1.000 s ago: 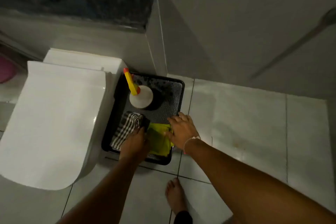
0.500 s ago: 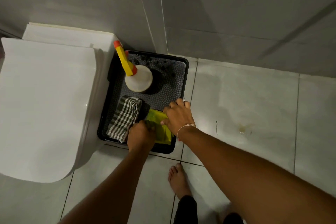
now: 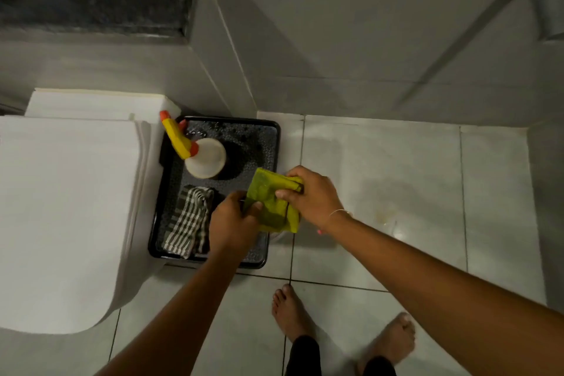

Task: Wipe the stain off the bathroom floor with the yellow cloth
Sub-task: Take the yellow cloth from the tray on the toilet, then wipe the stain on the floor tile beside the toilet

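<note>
- The bathroom floor point(image 3: 381, 162), pale tile, spread out to the right of and below both hands; a faint yellowish stain point(image 3: 385, 214) lay on it just right of the right wrist, not yet touched by any cloth.
- The closed toilet point(image 3: 67, 207) filled the space well to the left of the left hand.
- A black tray point(image 3: 268, 143) sat on the floor between the toilet and the hands, partly under them.
- In the tray, beyond the left hand, stood a white spray bottle point(image 3: 205, 162) with a yellow trigger head; just left of that hand lay a striped cloth point(image 3: 187, 217), untouched.
- The yellow cloth point(image 3: 268, 204), folded, was held between the two hands, lifted over the tray's right edge.
- The right hand point(image 3: 311, 195) had its grip clamped on the cloth's upper right part, thumb pressed onto the fabric.
- The left hand point(image 3: 233, 223) had its grip pinched shut on the cloth's lower left corner.
- Judged from this, the task stood at an early stage: the cloth was picked up, but carrying it right to the stain and all of the wiping remained.
</note>
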